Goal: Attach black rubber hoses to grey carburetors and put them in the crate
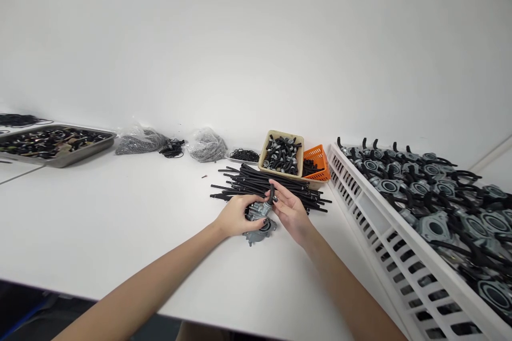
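A grey metal carburetor [259, 235] is gripped by my left hand [237, 217], its fingers curled over the near side and top. From its upper right rises a short black rubber hose [272, 193]. Thumb and fingers of my right hand [292, 214] pinch this hose where it meets the metal. Just beyond both hands lies a loose pile of long black rubber tubes [244, 181], partly hidden by the hands.
A white slatted crate [360, 208] full of carburetors with hoses stands at right. Behind the tubes are a cream basket [301, 162] of short black hoses and an orange basket [325, 160]. Plastic bags of small parts [208, 144] and a metal tray [80, 155] line the back left.
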Motion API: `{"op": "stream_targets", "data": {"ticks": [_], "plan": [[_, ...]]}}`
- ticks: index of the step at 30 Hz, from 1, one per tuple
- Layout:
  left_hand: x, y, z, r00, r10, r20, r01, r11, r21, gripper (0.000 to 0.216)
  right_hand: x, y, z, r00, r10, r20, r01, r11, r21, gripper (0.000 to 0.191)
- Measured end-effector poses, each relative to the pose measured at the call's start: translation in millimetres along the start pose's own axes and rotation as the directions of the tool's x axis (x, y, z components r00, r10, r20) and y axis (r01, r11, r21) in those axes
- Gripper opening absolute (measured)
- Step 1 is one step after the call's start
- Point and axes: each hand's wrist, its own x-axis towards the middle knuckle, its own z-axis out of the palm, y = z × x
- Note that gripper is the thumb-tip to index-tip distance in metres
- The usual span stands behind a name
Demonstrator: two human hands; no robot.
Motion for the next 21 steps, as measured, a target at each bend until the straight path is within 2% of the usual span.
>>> {"op": "stream_targets", "data": {"ticks": [4, 6, 8, 10, 12, 15, 18, 21], "plan": [[1, 3, -1, 1.0, -0.008, 0.003, 0.008, 1.0, 0.005, 0.04, 6, 5, -4, 0.991, -0.045, -0.123, 0.045, 0.999, -0.006, 0.044], [2, 4, -1, 1.0, -0.03, -0.009, 0.03, 1.0, 0.005, 0.038, 8, 8, -5, 0.972, -0.126, -0.197, 0.11, 0.99, -0.09, 0.04], [2, 4, -1, 0.999, -0.042, -0.012, 0.042, 0.999, 0.008, 0.038, 7, 9, -4, 0.939, -0.253, -0.233, 0.193, 0.949, -0.25, 0.037], [2, 4, -1, 0.999, -0.038, -0.012, 0.039, 0.999, 0.013, 0.037, 4, 9, 0, 0.881, -0.411, -0.232, 0.279, 0.85, -0.447, 0.032], [1, 4, -2, 1.0, -0.027, -0.01, 0.027, 0.999, 0.02, 0.037, -2, 8, 5, 0.806, -0.56, -0.192, 0.339, 0.702, -0.626, 0.024], [0, 4, -2, 1.0, -0.002, -0.012, 0.003, 1.0, 0.027, 0.038, -10, 8, 13, 0.714, -0.694, -0.098, 0.383, 0.504, -0.774, 0.015], [0, 3, -2, 1.0, 0.011, -0.014, -0.011, 1.0, 0.029, 0.04, -13, 10, 16, 0.688, -0.726, -0.008, 0.406, 0.394, -0.824, 0.009], [-1, 2, -2, 1.0, 0.012, -0.014, -0.011, 0.999, 0.032, 0.04, -13, 11, 15, 0.675, -0.736, 0.049, 0.432, 0.34, -0.835, 0.004]]}}
